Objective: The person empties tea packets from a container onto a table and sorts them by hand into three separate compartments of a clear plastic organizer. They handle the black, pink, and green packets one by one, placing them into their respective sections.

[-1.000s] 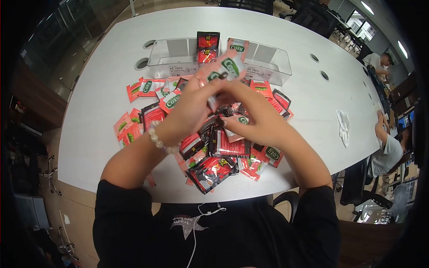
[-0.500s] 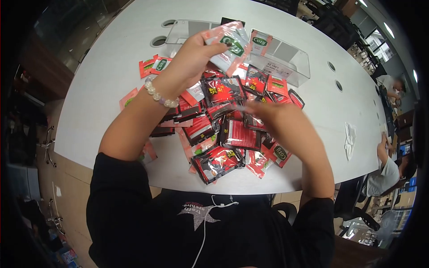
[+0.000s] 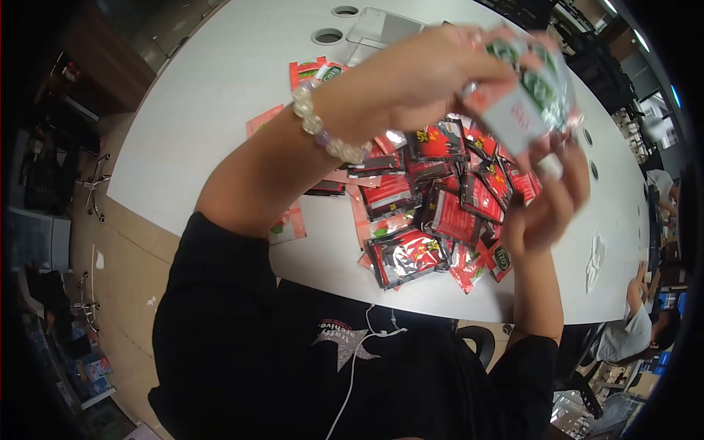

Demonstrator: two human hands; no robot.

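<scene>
My left hand [image 3: 447, 70], with a beaded bracelet on its wrist, grips a few pink-and-white Cozy sachets [image 3: 513, 117] above the far side of a heap. Motion blurs them. At their lower right edge is my right hand [image 3: 554, 198], raised off the heap, its fingers curled and partly blurred around that edge. Under both arms lie black-and-red sachets [image 3: 455, 213] mixed with pink ones. A shiny black-and-red packet [image 3: 409, 257] lies nearest my body.
A clear plastic box [image 3: 381, 28] stands at the far edge of the white table [image 3: 176, 147]. Round holes [image 3: 327, 36] pierce the tabletop. A crumpled white item [image 3: 595, 262] lies at the right. Another person [image 3: 631, 330] sits beyond it. A white cable [image 3: 350, 389] hangs over my shirt.
My left hand has swung right with the Cozy sachets. My right hand has risen from the heap to meet them. The camera view has shifted, moving the table contents rightward.
</scene>
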